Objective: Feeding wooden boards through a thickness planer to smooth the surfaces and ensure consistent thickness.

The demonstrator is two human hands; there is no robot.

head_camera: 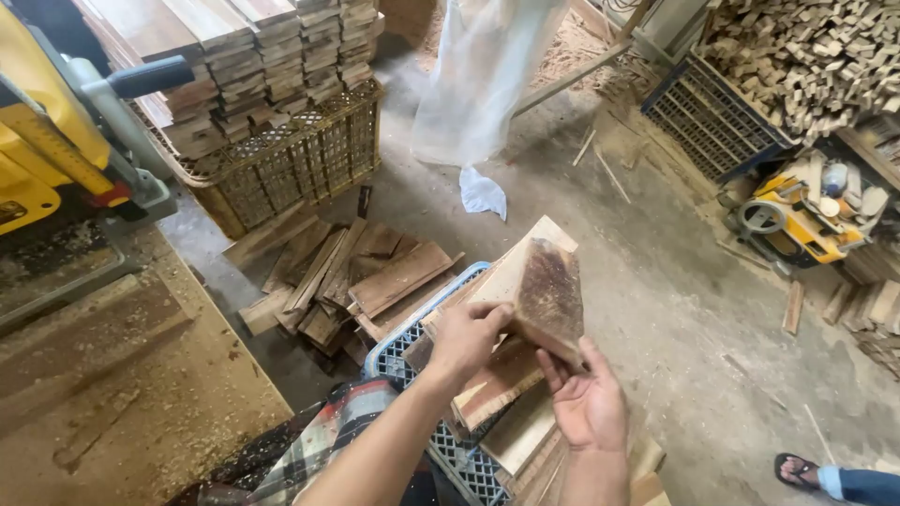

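Both hands are lifting one wood block (539, 290) above the blue crate (403, 351), left hand (466, 339) gripping its near edge, right hand (589, 398) cupping underneath at 5 o'clock, more boards still sitting in the crate.
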